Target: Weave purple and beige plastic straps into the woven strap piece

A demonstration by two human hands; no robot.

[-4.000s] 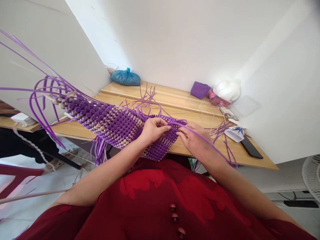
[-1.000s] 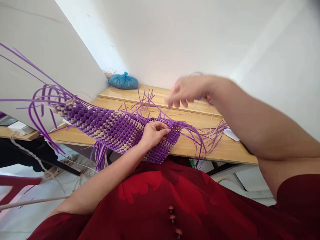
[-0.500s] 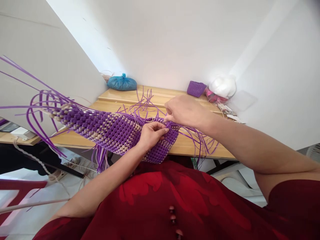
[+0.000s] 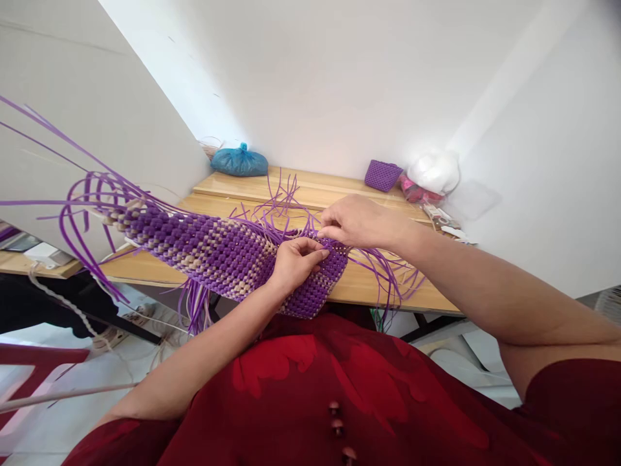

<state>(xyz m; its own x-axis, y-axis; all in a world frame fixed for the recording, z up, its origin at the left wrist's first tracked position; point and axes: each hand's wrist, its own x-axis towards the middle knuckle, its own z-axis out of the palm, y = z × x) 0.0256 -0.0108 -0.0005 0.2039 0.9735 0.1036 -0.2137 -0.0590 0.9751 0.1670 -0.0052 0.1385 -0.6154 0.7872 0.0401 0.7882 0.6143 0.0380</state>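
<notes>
A long woven piece (image 4: 208, 246) in purple and beige lies across the wooden table's (image 4: 369, 288) near edge, with loose purple strips (image 4: 388, 272) spraying from both ends. My left hand (image 4: 294, 262) is closed on the woven piece near its right end, thumb and fingers pinching the weave. My right hand (image 4: 356, 221) comes in from the right just above it, fingers pinched on a purple strip at the top edge of the weave. The two hands almost touch.
At the back of the table sit a blue plastic bag (image 4: 239, 162), a small purple woven pouch (image 4: 382, 175) and a white bag (image 4: 433, 171) over pink items. A white panel (image 4: 87, 129) leans at the left. A red chair (image 4: 33, 356) stands below left.
My right hand, raised in the air a second ago, has come down to the weave's top edge and pinched a strip. My left hand has stayed on the woven piece.
</notes>
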